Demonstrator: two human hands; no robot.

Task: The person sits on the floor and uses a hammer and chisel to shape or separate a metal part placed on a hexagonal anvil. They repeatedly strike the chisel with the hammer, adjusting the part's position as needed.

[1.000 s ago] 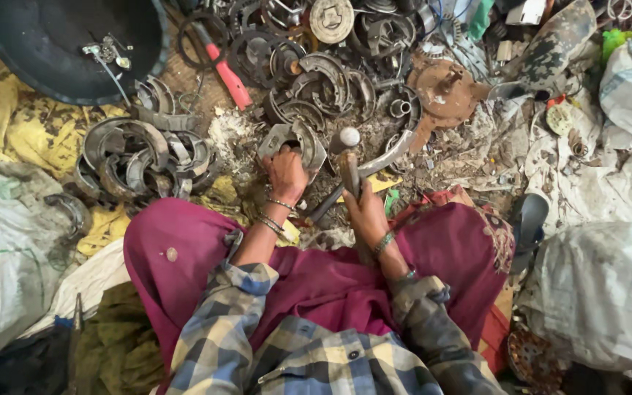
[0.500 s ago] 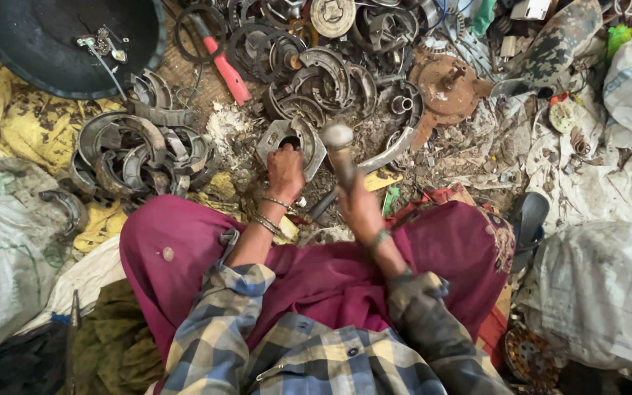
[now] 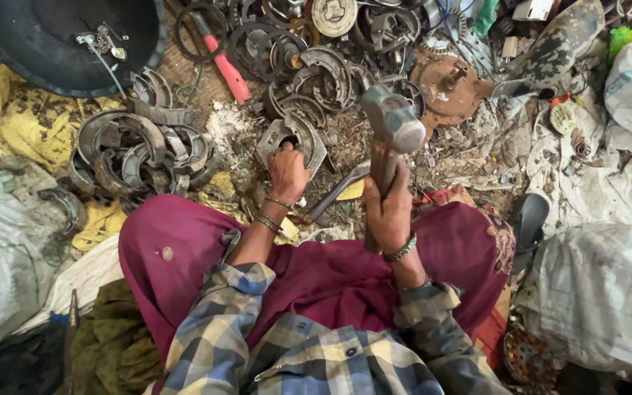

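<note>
My right hand (image 3: pixel 388 212) grips the wooden handle of a hammer (image 3: pixel 393 126), whose steel head is raised up toward the camera. My left hand (image 3: pixel 287 172) rests on a curved grey brake shoe (image 3: pixel 292 137) lying on the dirty ground in front of my knees, holding it down. A bent metal bar (image 3: pixel 338 192) lies between my two hands. Bangles ring both wrists. My lap is covered by magenta cloth (image 3: pixel 316 271).
A pile of brake shoes (image 3: pixel 137 150) lies at the left, more metal scrap (image 3: pixel 330 51) at the top. A red-handled tool (image 3: pixel 224 66), a rusty round hub (image 3: pixel 448 88), a black dish (image 3: pixel 60 40) and white sacks (image 3: pixel 601 292) surround me.
The hammer has swung up from near the ground until its head is high and close to the camera. The left hand has stayed on the brake shoe.
</note>
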